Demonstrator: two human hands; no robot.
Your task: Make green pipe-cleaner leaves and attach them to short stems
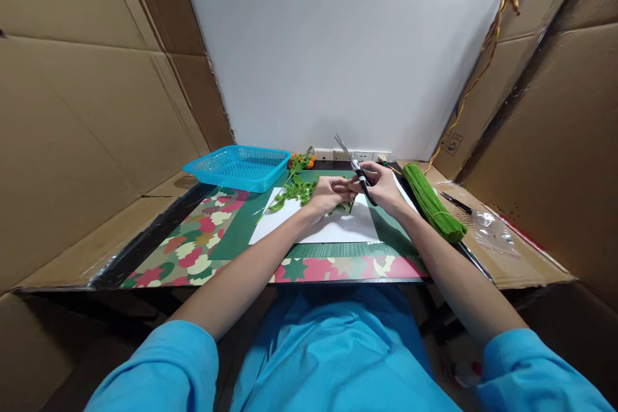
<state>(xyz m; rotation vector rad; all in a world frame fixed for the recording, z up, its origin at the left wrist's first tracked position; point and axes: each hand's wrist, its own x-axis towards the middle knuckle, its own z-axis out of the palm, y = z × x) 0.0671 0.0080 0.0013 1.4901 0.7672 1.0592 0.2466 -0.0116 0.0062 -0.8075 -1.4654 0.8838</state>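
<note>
My right hand [379, 187] grips a pair of scissors [358, 167] with black handles, blades pointing up and away to the left. Its fingertips meet those of my left hand [331, 193], which is closed in a pinch. A bit of green pipe cleaner [350, 207] shows at the fingertips; the rest is hidden by my hands. Under both hands lies a white sheet of paper [323, 232]. Leafy green pipe cleaner sprigs [294, 193] are spread over its far left part, next to my left hand.
A blue plastic basket [236, 167] stands at the back left, beside orange flowers [309, 161]. On the right lie a bundle of green pipe cleaners [432, 201], a black tool [456, 203] and a clear plastic bag [495, 232]. Cardboard walls [87, 77] flank the table; twisted wires [492, 32] hang at right.
</note>
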